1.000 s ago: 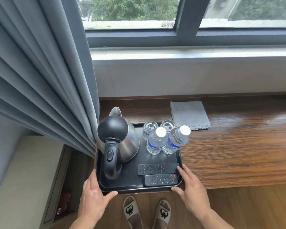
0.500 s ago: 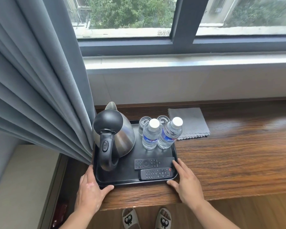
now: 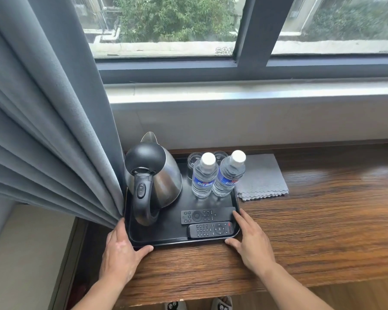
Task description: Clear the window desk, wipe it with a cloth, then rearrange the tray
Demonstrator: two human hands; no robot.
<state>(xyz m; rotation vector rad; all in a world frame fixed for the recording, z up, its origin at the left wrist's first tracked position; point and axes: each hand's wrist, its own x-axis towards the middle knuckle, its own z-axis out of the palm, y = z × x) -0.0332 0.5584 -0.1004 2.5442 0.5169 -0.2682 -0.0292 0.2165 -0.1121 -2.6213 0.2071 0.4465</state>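
A black tray (image 3: 177, 242) sits at the left end of the wooden window desk (image 3: 323, 224). On it stand a steel kettle (image 3: 166, 182) with a black lid and handle, two water bottles (image 3: 204, 179) (image 3: 228, 175), two glasses (image 3: 192, 161) behind the bottles, and two black remotes (image 3: 201, 216) (image 3: 211, 229) at the front. My left hand (image 3: 119, 256) grips the tray's front left corner. My right hand (image 3: 253, 247) holds the front right corner, fingers along the side. A folded grey cloth (image 3: 263, 177) lies just right of the tray.
A grey curtain (image 3: 43, 130) hangs at the left and touches the kettle side of the tray. The wall and window sill (image 3: 233, 95) rise behind the desk. Bare wood stretches to the right. A light-coloured surface (image 3: 20, 253) lies lower at the left.
Both hands have pushed the tray away from the desk's front edge toward the window; it no longer overhangs the edge. The cloth has not moved.
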